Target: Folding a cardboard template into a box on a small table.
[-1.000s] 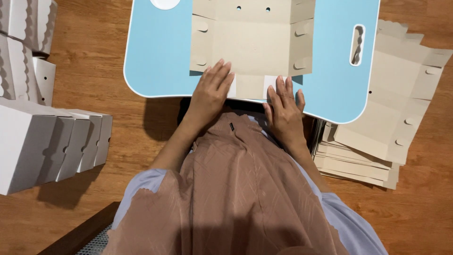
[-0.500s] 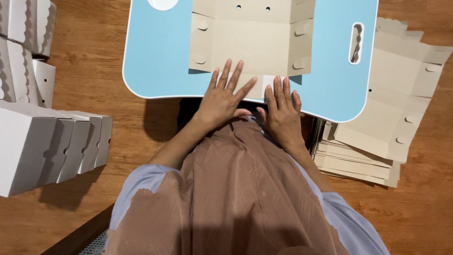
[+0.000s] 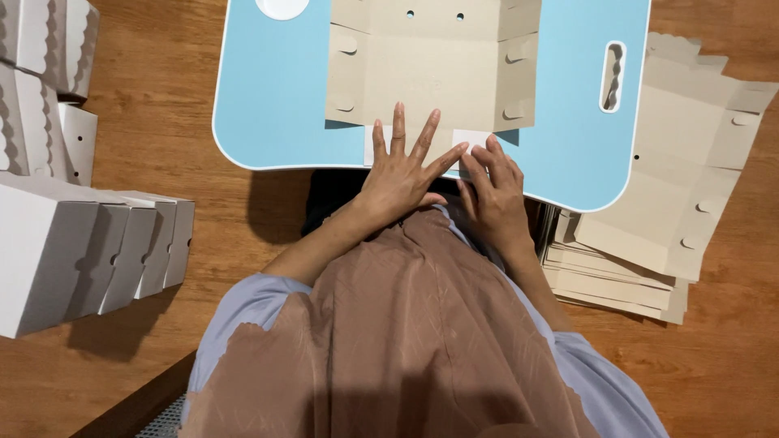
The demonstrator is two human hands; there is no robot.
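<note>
— pressing down on what, exactly?

— a flat, unfolded cardboard box blank, tan side up. it lay on a light blue lap table, its near edge at the table's six o'clock rim, right in front of the person.

— and the hands?

— the left hand lay palm down on the blank's near flap, fingers spread wide apart and pointing to twelve o'clock, gripping nothing. the right hand sat just beside it at three o'clock, fingers bent, their tips on a white-faced strip at the near edge of the blank. whether it pinched that strip or only pressed on it, i could not tell. the two hands touched at the fingertips.

— what lay around the table?

— a stack of more flat blanks at three to four o'clock on the wooden floor, partly under the table's edge. at nine o'clock stood a row of folded white boxes, with more white boxes at ten o'clock. the table had a slot handle near its right side and a white round recess at its far left corner. the person's brown garment filled the view at six o'clock.
</note>
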